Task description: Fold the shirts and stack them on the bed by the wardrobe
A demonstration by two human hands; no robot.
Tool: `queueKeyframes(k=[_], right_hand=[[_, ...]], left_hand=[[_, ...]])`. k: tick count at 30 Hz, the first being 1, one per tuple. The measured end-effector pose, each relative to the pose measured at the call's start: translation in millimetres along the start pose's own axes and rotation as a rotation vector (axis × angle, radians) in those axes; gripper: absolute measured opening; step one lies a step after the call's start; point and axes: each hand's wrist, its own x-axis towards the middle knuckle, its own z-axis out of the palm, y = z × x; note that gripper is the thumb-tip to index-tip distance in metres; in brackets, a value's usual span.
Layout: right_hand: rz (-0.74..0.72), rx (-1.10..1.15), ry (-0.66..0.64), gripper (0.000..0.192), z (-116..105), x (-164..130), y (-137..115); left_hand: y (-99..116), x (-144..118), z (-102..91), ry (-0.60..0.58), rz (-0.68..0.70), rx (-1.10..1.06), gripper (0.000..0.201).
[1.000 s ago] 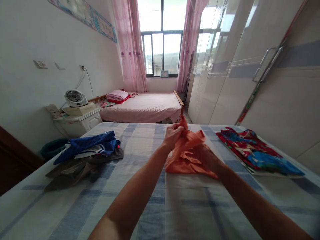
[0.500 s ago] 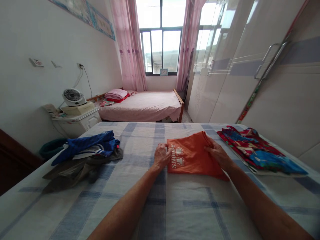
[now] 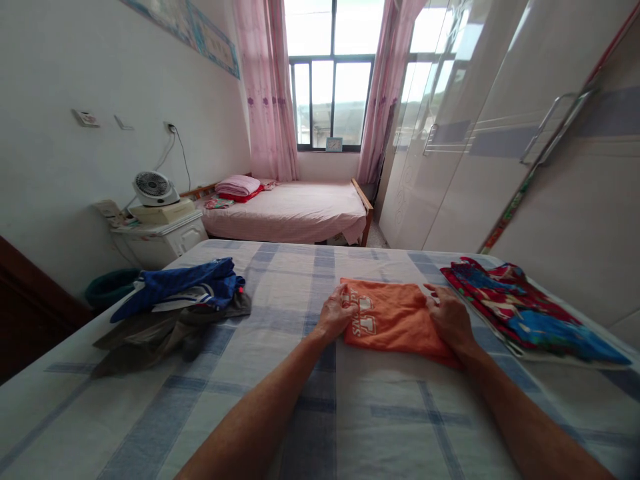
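The folded orange lettered shirt [image 3: 400, 320], its right side lifted half a second ago, now lies flat toward the bed's [image 3: 285, 287] far edge; left hand [image 3: 335, 317] and right hand [image 3: 454, 321], fingers loosely parted, rest on its sides.

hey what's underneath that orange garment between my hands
The orange garment lies on the blue-and-white sheet, which shows around its edges. The patch directly beneath is covered, so whether anything else is there can't be seen.
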Motion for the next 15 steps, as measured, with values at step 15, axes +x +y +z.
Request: queueKeyframes(k=[15], right_hand=[[0.480,1.410,-0.638,0.014,-51.6,-27.3,-160.8]], left_hand=[[114.5,-75.7,4.4,0.002,0.547,0.152,0.071]])
